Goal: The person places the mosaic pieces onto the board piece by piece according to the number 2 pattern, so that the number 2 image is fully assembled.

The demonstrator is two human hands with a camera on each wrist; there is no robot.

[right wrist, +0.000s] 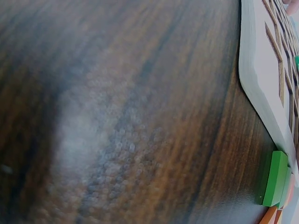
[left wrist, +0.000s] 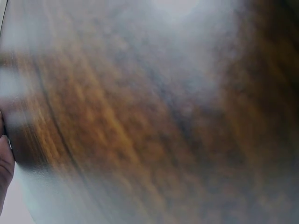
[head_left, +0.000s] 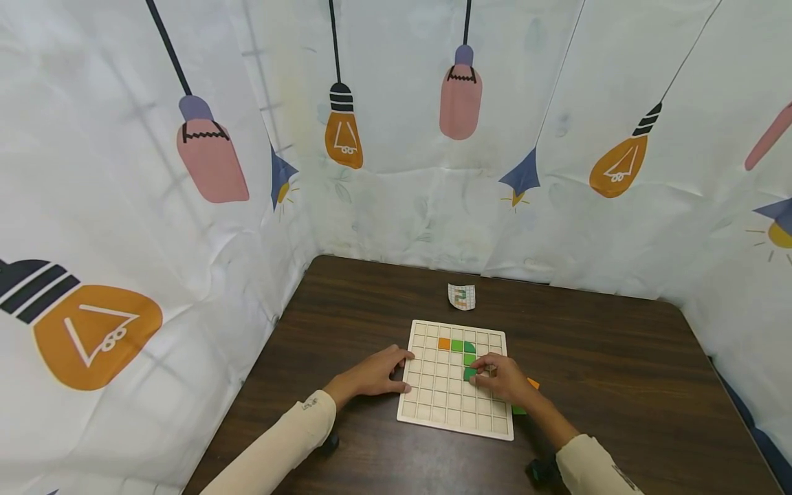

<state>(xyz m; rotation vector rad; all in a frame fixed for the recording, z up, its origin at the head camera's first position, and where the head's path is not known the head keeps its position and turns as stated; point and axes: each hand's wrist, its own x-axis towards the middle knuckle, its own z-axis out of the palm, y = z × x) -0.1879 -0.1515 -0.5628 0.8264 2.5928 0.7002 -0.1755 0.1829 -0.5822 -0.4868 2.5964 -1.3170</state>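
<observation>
Board: a nudged tile is the main risk

It lies flat on the table, between the table's left and right edges and well apart from the far edge. Towards the board's far edge sit an orange tile, a light tile and a rounded tile; a lower light tile and a dark tile run from there towards the near edge.

The right hand has its fingers bent, thumb and index at the dark tile; whether they pinch it or only rest against it, I cannot tell. A sideways push there could tip the dark tile onto its cell's rim or jog the lower light tile.

The left hand has thumb and fingers spread, tips at the board's left edge, gripping nothing that shows. Should that support slacken, the board might twist under pressure from the right.

Loose orange and loose green lie by the board's right edge, close to the right wrist; a lowered wrist could scatter them. Near the table's far edge, the card has a pattern too small to read; misreading it could put a tile one cell off.
</observation>
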